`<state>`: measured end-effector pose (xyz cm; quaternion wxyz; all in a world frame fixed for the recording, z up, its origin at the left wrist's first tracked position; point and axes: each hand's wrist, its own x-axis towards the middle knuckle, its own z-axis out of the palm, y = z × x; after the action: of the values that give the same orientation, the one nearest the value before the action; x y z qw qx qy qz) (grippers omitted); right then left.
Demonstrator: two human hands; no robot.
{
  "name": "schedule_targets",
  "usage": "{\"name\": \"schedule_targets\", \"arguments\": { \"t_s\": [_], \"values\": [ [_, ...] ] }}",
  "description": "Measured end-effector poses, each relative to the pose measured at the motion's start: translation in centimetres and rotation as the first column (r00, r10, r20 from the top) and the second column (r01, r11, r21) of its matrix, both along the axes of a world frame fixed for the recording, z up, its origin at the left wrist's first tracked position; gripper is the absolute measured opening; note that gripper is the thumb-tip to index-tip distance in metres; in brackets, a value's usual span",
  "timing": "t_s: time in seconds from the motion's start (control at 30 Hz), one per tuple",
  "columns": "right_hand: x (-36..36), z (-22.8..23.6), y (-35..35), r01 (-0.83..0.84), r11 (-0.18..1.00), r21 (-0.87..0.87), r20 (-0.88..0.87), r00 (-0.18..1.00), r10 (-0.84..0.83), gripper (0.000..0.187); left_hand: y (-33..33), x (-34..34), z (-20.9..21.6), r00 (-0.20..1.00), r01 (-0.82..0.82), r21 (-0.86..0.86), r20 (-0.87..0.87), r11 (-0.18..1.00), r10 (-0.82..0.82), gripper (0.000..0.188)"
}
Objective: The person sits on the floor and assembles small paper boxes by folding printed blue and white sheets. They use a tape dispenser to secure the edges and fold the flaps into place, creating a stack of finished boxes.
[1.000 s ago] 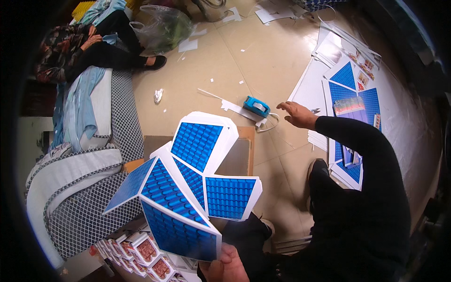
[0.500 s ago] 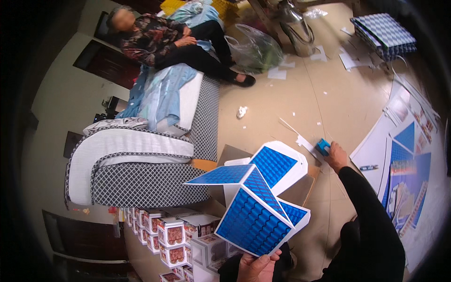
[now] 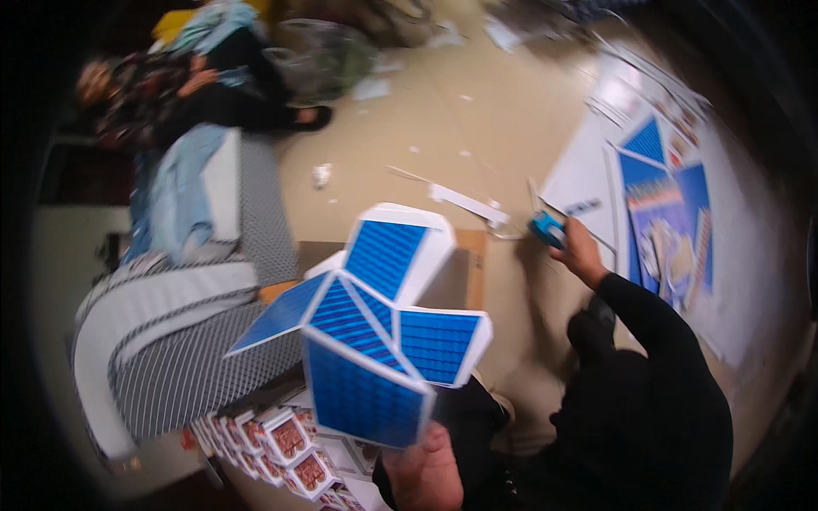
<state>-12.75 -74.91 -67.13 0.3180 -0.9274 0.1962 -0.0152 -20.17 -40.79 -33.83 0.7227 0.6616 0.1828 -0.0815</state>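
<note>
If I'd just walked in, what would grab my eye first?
The bright blue, tile-patterned folded card, low in the middle, in the grip of the left hand. Then the blue tape dispenser in the right hand, right of centre, and the white boxes with reddish fronts at lower left.

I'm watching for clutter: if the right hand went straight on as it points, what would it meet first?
Past its blue dispenser, the right hand would likely meet the white strip; depth is unclear.
</note>
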Motion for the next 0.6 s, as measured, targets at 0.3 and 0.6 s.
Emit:
{"name": "schedule_targets", "arguments": {
  "t_s": [0.3,0.6],
  "values": [
    [-3.3,0.5,0.4,0.190,0.941,0.280,-0.040,0.982,-0.186,0.070,-2.9,0.7,2.4,0.973,-0.229,-0.415,-0.062,0.880,0.224,0.016],
    [-4.4,0.7,-2.1,0.240,0.806,0.541,-0.256,0.960,-0.114,0.033,-3.5,0.5,2.8,0.990,-0.140,-0.451,-0.059,0.881,0.127,0.017]
  ]
}}
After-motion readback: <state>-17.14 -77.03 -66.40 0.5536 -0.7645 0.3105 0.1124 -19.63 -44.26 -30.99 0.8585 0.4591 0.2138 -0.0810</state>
